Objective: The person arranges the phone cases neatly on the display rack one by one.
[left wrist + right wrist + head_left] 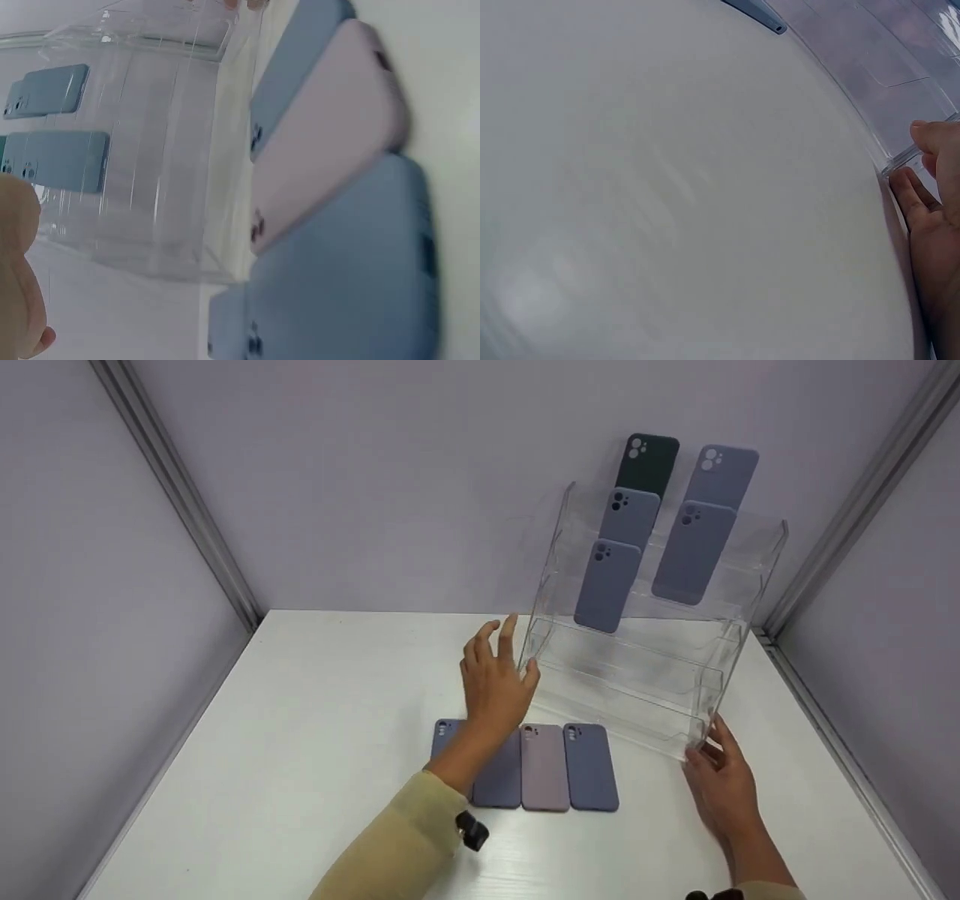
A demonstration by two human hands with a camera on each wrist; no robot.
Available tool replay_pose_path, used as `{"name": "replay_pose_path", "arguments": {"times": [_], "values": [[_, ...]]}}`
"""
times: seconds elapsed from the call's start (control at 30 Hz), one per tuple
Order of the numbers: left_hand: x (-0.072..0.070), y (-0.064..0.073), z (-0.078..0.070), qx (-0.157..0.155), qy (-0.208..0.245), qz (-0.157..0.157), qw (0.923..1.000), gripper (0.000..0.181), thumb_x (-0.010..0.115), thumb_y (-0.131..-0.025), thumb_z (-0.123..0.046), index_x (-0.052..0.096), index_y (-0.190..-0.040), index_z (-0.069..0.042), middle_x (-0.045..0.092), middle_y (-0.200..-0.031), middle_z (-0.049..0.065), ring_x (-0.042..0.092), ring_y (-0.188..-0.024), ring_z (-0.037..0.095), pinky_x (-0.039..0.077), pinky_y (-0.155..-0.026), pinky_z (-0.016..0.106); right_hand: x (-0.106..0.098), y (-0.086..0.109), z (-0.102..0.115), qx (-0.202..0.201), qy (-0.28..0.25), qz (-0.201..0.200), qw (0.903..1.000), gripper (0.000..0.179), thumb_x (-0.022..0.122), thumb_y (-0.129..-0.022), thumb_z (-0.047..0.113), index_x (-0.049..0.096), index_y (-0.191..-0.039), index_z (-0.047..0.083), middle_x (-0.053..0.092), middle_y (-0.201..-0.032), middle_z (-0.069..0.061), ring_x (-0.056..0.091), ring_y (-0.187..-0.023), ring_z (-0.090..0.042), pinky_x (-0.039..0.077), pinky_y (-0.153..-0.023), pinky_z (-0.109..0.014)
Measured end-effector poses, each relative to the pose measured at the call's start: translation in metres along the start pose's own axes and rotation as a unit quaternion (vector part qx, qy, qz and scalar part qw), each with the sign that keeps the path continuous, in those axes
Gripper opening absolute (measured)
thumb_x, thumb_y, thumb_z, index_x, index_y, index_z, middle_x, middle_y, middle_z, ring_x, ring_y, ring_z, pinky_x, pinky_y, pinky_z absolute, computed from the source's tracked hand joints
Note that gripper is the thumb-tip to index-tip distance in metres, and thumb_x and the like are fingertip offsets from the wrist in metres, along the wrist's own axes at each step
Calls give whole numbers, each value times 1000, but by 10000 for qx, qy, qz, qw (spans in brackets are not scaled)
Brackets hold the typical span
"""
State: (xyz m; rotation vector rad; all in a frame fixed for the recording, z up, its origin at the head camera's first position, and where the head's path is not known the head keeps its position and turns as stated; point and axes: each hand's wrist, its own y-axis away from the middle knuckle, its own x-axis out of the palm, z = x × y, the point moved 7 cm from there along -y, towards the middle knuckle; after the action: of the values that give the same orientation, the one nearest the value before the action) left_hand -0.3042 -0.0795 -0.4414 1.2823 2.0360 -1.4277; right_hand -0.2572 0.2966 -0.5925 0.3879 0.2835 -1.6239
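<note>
Nearest to the head camera, a beige sleeve (401, 840) leads to the left hand (495, 682), whose fingers are spread beside the left edge of the clear acrylic display stand (634, 661); whether they touch it, I cannot tell. The right hand (726, 789) pinches the stand's lower right corner, probably for steadying it. Five phone cases (607, 589) lean in its tiers, perhaps so that each camera cutout is visible. Four flat cases (545, 771) lie before it, two partly hidden by the left arm.
</note>
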Motion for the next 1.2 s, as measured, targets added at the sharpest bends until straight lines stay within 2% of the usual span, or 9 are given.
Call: {"name": "replay_pose_path", "arguments": {"times": [0.1,0.2,0.3,0.37,0.53,0.77,0.9,1.1,1.2], "values": [[-9,18,24,-189,-55,160,9997,76,75,-102,-35,30,-163,-30,39,-161,10,47,-144,35,49,-107,51,0,1,1,-23,153,-42,9999,87,59,-113,37,-4,-172,48,21,-182,-13,36,-162,-43,40,-127,-51],[-16,33,46,-393,-168,320,9986,76,76,-101,-34,31,-163,-28,34,-165,12,45,-146,38,48,-107,55,-1,2,2,-28,310,-65,9995,87,58,-112,42,-4,-173,46,23,-181,-13,37,-161,-43,48,-121,-33],[-21,46,63,-545,-246,565,9966,75,75,-102,-34,33,-163,-26,28,-170,13,43,-149,41,48,-109,58,-1,2,3,6,358,-56,9993,87,58,-112,45,-4,-173,45,22,-181,-14,37,-161,-43,49,-111,-14],[-22,55,70,-558,-234,810,9949,73,75,-102,-34,37,-163,-22,27,-171,13,42,-150,43,49,-109,60,-1,2,3,17,366,-55,9993,87,58,-112,45,-4,-173,45,23,-181,-14,38,-161,-44,48,-106,-9],[-13,80,84,-489,-367,1888,9801,67,72,-103,-38,46,-161,-17,28,-175,13,42,-150,46,51,-108,63,-2,1,3,22,366,-75,9993,87,59,-112,41,-3,-173,44,23,-181,-15,38,-161,-44,47,-103,-6],[-5,112,111,-631,-694,3172,9437,65,57,-109,-52,44,-166,-22,32,-178,11,33,-159,50,41,-118,71,-1,1,0,16,210,-85,9997,88,60,-111,42,-2,-173,44,23,-181,-15,38,-161,-45,41,-93,2],[-5,121,121,-613,-790,3478,9322,70,52,-109,-60,46,-166,-20,34,-177,12,31,-161,50,35,-123,70,-3,1,0,-66,205,-142,9997,88,61,-111,42,-1,-174,43,26,-180,-17,38,-161,-45,39,-92,4],[-9,121,127,-648,-750,3526,9305,79,63,-104,-62,47,-165,-14,32,-178,16,31,-161,49,35,-124,68,-2,1,2,-69,125,-191,9997,88,61,-111,40,0,-174,41,26,-179,-19,38,-160,-45,39,-92,4],[-10,120,129,-606,-813,3537,9298,81,68,-101,-60,48,-164,-13,32,-177,17,34,-159,48,36,-123,67,-2,1,3,-13,211,-172,9996,88,61,-112,39,-1,-174,41,25,-180,-18,37,-161,-45,49,-112,-16]]}}
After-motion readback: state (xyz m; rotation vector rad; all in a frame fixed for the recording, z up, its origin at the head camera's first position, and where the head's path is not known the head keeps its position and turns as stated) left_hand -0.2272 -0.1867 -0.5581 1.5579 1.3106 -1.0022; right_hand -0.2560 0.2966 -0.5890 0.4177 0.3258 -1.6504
